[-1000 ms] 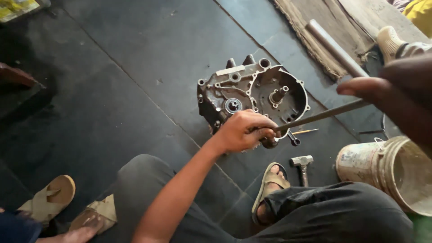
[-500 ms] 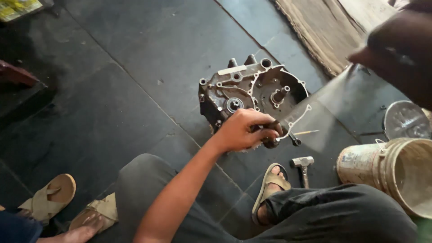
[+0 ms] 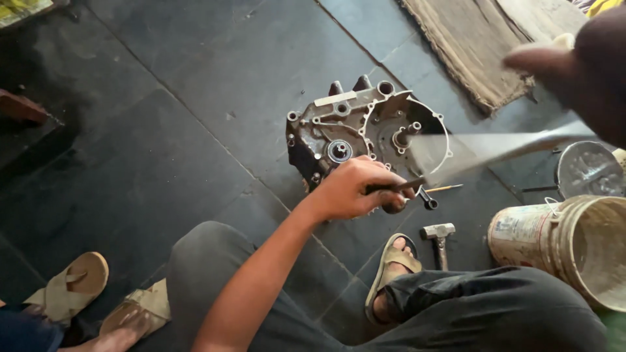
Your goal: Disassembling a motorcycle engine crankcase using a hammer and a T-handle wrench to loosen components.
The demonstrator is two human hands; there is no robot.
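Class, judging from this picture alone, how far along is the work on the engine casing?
Done: the engine casing lies open on the floor, its inside bare. In hand: the left hand grips a dark tool against its lower edge while the right hand swings a blurred metal rod. Left: the casing is not yet moved; a hammer lies unused.

The engine casing is bare cast metal, dull grey and rough, with darker greasy patches. The long rod, blurred, looks like pale smooth metal. At 5 o'clock from the casing, the hammer has a matt steel head. The bucket at 4 o'clock is grimy whitish plastic. The floor is dark matt stone slabs; the mat at 1 o'clock is coarse brown cloth.
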